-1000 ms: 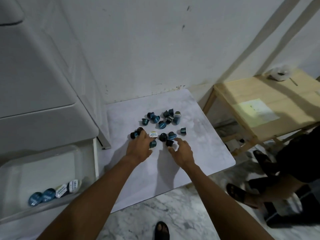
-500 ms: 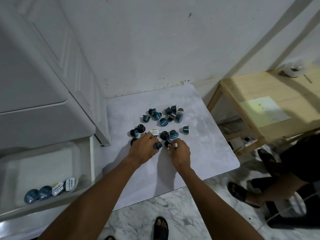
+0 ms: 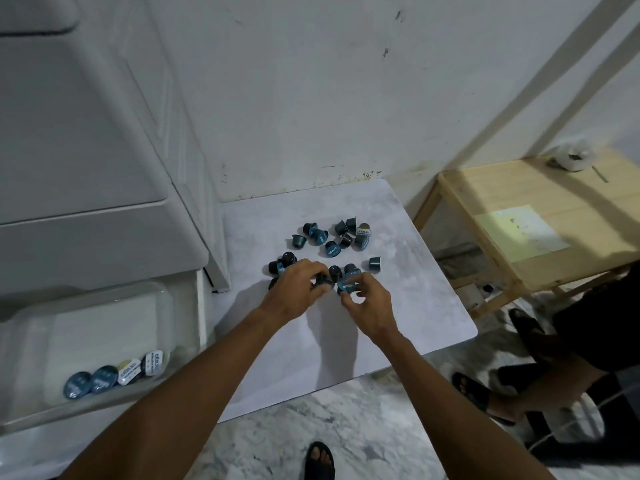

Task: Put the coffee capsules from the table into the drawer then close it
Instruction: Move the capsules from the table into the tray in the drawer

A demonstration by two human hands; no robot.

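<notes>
Pinched in my right hand [image 3: 369, 308], one capsule [image 3: 347, 287]; my left hand [image 3: 294, 289] seems curled round another. Four lie in the open drawer [image 3: 104, 323]; most sit on the table [image 3: 408, 306]. Closing is left.

The near half of the counter [image 3: 433, 306] lies bare to its front edge; loose capsules [image 3: 332, 247] crowd its middle, with a free strip along the wall [image 3: 311, 98] behind. At left the open drawer [image 3: 97, 327] has bare floor behind four capsules [image 3: 114, 374] lined along its near wall, and the white cabinet [image 3: 86, 168] overhangs its far end.
</notes>
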